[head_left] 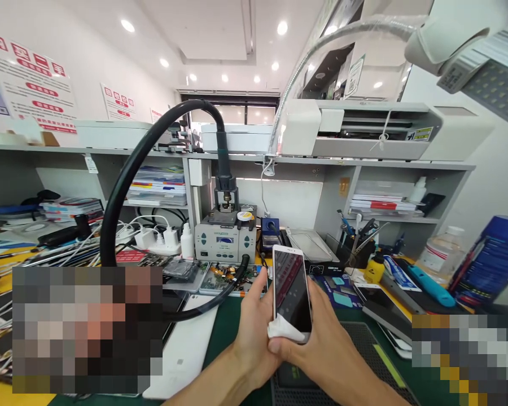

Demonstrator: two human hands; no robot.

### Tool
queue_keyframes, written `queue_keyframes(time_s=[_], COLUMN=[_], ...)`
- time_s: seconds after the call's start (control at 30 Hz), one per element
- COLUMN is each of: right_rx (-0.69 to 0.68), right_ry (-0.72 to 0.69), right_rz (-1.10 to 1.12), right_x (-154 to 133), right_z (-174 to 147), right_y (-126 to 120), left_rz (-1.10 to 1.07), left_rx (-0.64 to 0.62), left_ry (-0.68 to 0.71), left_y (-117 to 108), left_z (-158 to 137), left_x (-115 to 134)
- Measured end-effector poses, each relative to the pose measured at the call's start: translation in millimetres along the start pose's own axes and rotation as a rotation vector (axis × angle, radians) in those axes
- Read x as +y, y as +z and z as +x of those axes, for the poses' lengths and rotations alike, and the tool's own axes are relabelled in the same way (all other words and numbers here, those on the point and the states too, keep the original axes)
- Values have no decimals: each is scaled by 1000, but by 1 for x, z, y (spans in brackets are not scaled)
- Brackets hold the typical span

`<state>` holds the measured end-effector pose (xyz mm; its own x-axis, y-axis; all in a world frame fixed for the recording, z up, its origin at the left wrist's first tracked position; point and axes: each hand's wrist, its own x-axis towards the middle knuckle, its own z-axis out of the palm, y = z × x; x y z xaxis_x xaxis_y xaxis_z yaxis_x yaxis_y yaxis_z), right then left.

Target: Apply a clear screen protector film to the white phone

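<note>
A white-framed smartphone (292, 287) stands nearly upright, its dark screen facing me and mirroring the ceiling and signs. My left hand (254, 324) supports it along the left edge, the thumb pointing up beside the frame. Around the lower right edge curls my right hand (325, 332). Its thumb presses a white piece of tissue or cloth (287, 329) against the bottom of the screen. The fingers behind the phone are hidden. Below the hands lies a dark mat (359, 344) on the green work surface.
A hot-air rework station (225, 241) with a thick black hose (117, 169) stands behind, the hose looping to the left. A white tablet-like panel (184, 349) lies left of my hands. Phones (385, 304), bottles and tools crowd the right. Two areas are pixelated.
</note>
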<state>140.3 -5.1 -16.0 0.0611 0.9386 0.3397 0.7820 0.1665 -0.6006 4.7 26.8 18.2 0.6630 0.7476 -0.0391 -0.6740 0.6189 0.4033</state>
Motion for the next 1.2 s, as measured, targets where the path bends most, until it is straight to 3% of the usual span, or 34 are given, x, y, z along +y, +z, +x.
queue_keyframes(time_s=[0.37,0.7,0.97,1.2], right_rx=[-40,-222,-253,-206], right_ry=[-20,-18,6,-18], right_rz=[150,347,553,425], right_x=[-6,-11,-10,-10], right_z=[-1,-7,-5,2], right_y=[-8,-30,-35,-42], left_rz=[7,43,73,58], left_rx=[55,26,39,91], left_ry=[27,43,58,112], left_y=[1,-6,-5,-3], left_z=[2,6,7,5], left_x=[1,4,5,5])
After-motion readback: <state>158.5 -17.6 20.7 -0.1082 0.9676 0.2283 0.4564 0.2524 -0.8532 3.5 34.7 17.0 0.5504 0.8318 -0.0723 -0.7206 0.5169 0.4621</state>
